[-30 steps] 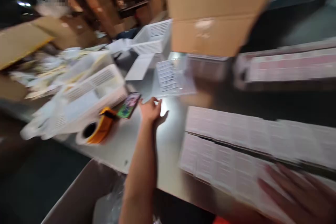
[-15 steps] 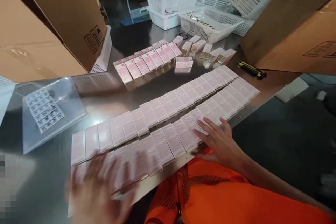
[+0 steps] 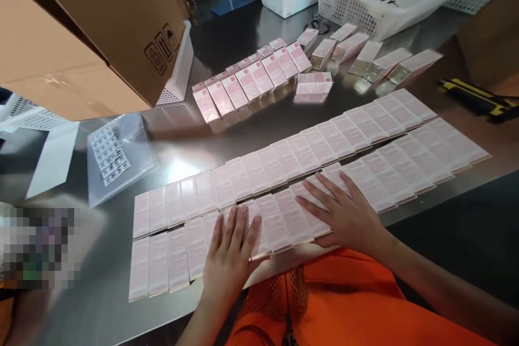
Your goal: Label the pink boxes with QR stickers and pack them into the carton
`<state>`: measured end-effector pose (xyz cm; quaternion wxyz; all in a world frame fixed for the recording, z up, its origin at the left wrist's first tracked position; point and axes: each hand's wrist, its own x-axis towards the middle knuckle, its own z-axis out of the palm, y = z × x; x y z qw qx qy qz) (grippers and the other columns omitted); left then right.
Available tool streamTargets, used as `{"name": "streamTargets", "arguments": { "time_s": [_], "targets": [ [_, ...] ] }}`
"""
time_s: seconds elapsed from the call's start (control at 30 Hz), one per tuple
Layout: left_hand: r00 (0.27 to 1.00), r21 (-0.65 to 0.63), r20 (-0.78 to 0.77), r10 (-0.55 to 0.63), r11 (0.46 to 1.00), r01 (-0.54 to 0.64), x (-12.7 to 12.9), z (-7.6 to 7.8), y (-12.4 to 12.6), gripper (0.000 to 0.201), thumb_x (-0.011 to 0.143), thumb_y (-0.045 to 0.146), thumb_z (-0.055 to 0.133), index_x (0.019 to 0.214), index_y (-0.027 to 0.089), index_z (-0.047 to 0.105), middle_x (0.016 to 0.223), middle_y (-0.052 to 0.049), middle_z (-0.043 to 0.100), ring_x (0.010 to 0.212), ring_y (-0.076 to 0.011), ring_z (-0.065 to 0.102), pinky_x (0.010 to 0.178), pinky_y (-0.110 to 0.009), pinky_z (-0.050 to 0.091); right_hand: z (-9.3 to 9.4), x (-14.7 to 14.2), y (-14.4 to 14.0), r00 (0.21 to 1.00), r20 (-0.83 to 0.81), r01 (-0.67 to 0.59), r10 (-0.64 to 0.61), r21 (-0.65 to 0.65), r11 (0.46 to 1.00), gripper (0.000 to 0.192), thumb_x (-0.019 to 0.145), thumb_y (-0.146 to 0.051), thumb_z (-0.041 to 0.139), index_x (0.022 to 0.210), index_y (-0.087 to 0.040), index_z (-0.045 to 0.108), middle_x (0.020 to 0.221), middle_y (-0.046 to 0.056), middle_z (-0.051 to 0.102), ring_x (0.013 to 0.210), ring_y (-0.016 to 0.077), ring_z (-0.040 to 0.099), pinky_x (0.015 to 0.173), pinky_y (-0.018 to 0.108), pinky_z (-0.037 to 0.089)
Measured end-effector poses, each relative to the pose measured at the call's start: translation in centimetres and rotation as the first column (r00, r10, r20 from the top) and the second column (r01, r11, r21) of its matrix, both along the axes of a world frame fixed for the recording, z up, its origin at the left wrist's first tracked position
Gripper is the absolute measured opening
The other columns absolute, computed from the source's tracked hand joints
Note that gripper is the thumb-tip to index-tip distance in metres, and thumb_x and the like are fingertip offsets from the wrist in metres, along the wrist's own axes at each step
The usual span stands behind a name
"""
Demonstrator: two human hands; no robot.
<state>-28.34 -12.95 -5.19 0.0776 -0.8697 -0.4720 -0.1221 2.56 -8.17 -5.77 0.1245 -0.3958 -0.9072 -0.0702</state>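
We're pressing both hands flat, fingers spread, gripping nothing: left hand (image 3: 232, 251) and right hand (image 3: 344, 213) are lying on the near row of pink boxes (image 3: 284, 221), at the counter (image 3: 101, 292) edge by our body. Flat palms are prob. keeping the two rows flush w/ each other. Box print is too small to read; a cardboard carton (image 3: 93, 27) is cut off top left, hiding the counter behind it.
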Motion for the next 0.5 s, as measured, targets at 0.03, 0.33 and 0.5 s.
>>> {"name": "streamTargets", "arguments": {
  "time_s": [0.03, 0.33, 0.5],
  "targets": [
    [1.0, -0.004, 0.009, 0.006, 1.0, -0.006, 0.1, 0.0, 0.0, 0.085, 0.083, 0.063, 0.067, 0.152, 0.018, 0.043, 0.153, -0.015, 0.047, 0.143, -0.0345, 0.042, 0.125, -0.049, 0.019, 0.0, 0.0, -0.1, 1.0, 0.002, 0.004, -0.004, 0.003, 1.0, 0.094, 0.074, -0.083, 0.061, 0.147, -0.025, 0.05, 0.151, 0.013, 0.05, 0.141, 0.04, 0.035, 0.117, 0.067, 0.014],
    [0.995, 0.031, -0.091, 0.043, 0.999, -0.041, 0.2, 0.7, -0.6, 0.085, 0.089, 0.053, 0.066, 0.158, 0.02, 0.03, 0.153, -0.016, 0.046, 0.148, -0.0346, 0.032, 0.125, -0.057, 0.016, 0.8, -0.2, -0.8, 1.0, -0.009, 0.008, -0.008, -0.029, 1.0, 0.086, 0.079, -0.075, 0.065, 0.147, -0.025, 0.049, 0.154, 0.012, 0.047, 0.142, 0.038, 0.035, 0.118, 0.071, 0.002],
    [0.998, 0.131, -0.064, -0.003, 0.991, 0.012, 3.9, 1.6, -1.4, 0.08, 0.087, 0.043, 0.07, 0.155, 0.014, 0.037, 0.16, -0.021, 0.031, 0.152, -0.0369, 0.02, 0.123, -0.064, 0.012, 2.7, 4.8, -1.8, 0.999, 0.006, 0.032, -0.032, -0.005, 0.999, 0.073, 0.087, -0.072, 0.058, 0.147, -0.031, 0.048, 0.149, 0.008, 0.053, 0.145, 0.0307, 0.034, 0.118, 0.068, -0.008]
  ]
}}
